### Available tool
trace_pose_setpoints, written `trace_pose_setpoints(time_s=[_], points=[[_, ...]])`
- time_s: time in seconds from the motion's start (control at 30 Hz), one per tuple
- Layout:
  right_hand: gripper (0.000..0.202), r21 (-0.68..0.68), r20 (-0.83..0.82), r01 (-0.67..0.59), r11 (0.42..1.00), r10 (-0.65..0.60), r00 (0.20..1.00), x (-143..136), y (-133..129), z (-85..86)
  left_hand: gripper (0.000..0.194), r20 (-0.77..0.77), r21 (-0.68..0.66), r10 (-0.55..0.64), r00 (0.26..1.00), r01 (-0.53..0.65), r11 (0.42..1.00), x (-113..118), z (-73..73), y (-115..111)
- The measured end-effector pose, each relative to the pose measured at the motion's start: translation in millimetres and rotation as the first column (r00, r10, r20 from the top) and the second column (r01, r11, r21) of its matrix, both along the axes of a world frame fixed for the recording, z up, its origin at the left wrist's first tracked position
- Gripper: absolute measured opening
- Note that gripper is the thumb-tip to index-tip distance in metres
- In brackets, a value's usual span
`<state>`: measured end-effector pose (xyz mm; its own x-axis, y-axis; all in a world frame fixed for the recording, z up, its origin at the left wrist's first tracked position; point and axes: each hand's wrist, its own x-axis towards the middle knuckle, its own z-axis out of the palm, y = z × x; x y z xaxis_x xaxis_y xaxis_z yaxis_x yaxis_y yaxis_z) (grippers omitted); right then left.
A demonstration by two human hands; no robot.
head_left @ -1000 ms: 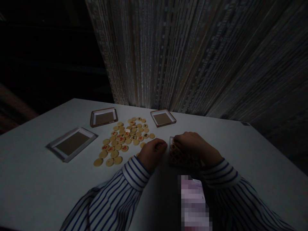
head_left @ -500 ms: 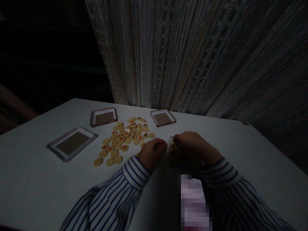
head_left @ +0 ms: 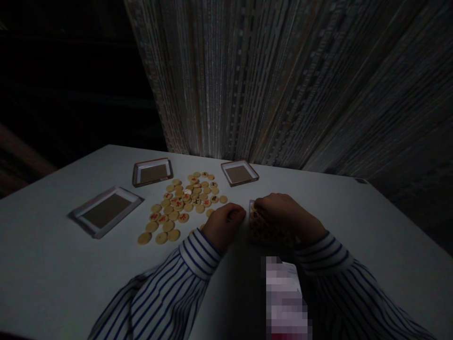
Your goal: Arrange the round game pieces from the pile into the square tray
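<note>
My left hand rests on the table with its fingers curled closed, just left of an open box; whatever it may hold is hidden. Rows of round xiangqi pieces lie in that box, partly in shadow. Over it reaches my right hand, fingertips pinched together on a piece at the box's far left corner. Loose xiangqi pieces, pale wood with red or black characters on some and others blank side up, spread in a heap beyond and left of my left hand.
Three shallow trays with pale rims stand around the heap: one at left, one at the back left, another at the back right. A string curtain hangs behind the white table. A blurred-out patch covers something at the near edge.
Almost nothing differs. My right hand's fingertips have shifted very slightly left at the box's corner, while my left hand and the loose pieces stay where they were.
</note>
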<state>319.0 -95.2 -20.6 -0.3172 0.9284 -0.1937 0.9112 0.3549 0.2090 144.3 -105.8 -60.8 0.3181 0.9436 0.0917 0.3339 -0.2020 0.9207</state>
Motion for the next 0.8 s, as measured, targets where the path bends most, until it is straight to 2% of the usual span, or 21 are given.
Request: trace_pose_setpoints(time_s=[0.8], points=[[0.024, -0.008, 0.006, -0.029, 1.0, 0.03, 1.0, -1.7, -0.5, 1.3, 0.022, -0.027, -0.001, 0.001, 1.0, -0.001, 1.0, -0.3, 0.6, 0.4]])
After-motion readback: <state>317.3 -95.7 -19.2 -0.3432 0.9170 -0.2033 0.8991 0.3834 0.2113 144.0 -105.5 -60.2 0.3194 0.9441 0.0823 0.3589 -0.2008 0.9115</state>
